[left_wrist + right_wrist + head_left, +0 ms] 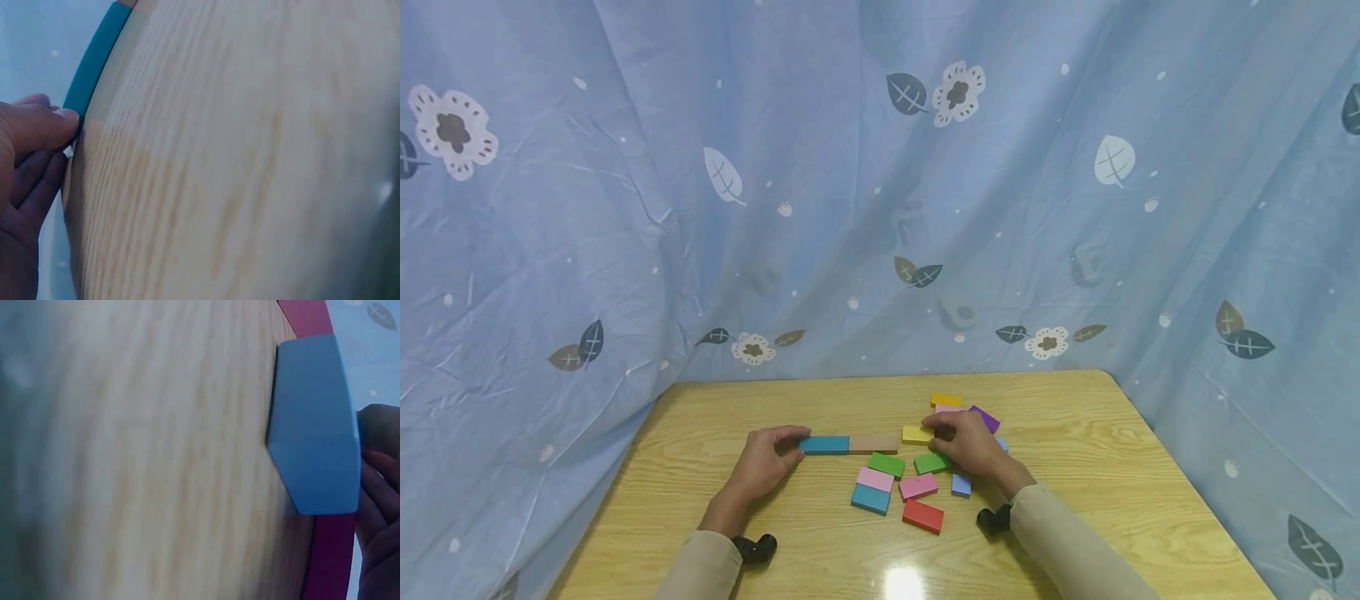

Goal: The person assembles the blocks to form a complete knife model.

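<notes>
A blue block (824, 445) and a tan wooden block (872, 444) lie end to end in a row on the table. My left hand (765, 460) pinches the blue block's left end; in the left wrist view its thumb (65, 125) lies against the end of that teal-looking block (97, 62). To the right of the tan block, with a small gap, is a yellow block (916, 435). My right hand (967, 443) holds its right end between thumb and fingers. In the right wrist view a light blue block (315, 425) hides most of this hand (381, 500).
Green (887, 465), pink (876, 479), blue (870, 499) and red (922, 516) blocks lie nearer on the wooden table (700, 408). Another green block (931, 463) sits just below the right hand. Behind it are orange (946, 400) and purple (985, 419) blocks. A patterned curtain (820, 208) hangs behind.
</notes>
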Demonstrator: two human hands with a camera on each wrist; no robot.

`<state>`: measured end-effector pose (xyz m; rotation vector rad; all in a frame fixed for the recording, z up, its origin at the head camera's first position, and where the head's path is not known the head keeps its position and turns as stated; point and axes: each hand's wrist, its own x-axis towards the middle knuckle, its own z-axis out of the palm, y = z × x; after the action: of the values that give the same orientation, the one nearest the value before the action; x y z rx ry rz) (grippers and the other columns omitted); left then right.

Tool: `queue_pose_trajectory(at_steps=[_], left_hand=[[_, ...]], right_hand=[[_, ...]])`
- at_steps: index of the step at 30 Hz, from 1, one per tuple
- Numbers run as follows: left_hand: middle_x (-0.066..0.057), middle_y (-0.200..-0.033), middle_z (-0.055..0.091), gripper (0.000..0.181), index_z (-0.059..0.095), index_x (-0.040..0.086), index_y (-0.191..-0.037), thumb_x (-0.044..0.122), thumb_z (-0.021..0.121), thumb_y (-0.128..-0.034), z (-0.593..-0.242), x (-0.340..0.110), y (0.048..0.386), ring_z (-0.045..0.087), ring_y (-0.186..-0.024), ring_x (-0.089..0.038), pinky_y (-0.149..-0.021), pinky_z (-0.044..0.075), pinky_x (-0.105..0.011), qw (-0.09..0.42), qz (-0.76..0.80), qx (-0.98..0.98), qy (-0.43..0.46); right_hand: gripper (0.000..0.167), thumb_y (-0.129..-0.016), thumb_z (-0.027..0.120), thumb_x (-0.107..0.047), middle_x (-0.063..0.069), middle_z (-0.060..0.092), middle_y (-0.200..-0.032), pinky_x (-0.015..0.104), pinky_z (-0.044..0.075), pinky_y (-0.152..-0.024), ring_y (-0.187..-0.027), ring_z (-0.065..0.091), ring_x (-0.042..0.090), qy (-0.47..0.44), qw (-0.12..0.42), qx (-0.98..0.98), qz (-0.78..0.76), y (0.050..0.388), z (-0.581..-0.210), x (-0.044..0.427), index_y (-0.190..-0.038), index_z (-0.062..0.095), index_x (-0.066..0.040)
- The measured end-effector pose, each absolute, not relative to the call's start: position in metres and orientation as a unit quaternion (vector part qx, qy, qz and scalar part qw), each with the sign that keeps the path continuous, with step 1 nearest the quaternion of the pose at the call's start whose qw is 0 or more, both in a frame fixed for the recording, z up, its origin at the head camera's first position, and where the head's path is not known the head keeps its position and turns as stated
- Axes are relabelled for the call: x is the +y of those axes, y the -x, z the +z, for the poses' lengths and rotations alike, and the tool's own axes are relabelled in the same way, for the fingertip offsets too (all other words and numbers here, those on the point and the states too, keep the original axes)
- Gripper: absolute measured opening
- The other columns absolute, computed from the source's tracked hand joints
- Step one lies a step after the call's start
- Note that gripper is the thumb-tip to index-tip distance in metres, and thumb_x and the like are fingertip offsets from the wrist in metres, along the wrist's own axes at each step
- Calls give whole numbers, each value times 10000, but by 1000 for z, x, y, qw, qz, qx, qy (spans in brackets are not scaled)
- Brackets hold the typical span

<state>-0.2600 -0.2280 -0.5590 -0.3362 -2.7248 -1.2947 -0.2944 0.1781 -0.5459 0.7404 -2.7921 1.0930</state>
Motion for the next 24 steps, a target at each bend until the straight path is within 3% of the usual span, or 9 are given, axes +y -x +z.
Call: queue_pose_trajectory(at_steps=[24], left_hand=[[-61, -1319, 794, 389, 810, 111, -1290, -37, 811, -931, -559, -227, 259, 690, -1357, -344, -1174, 547, -545, 54, -428, -896, 108]], right_hand=[[290, -944, 861, -105, 6, 820, -1213, 449, 649, -1030, -1201, 764, 256, -278, 3, -890, 361, 285, -541, 176, -1231, 828, -128]])
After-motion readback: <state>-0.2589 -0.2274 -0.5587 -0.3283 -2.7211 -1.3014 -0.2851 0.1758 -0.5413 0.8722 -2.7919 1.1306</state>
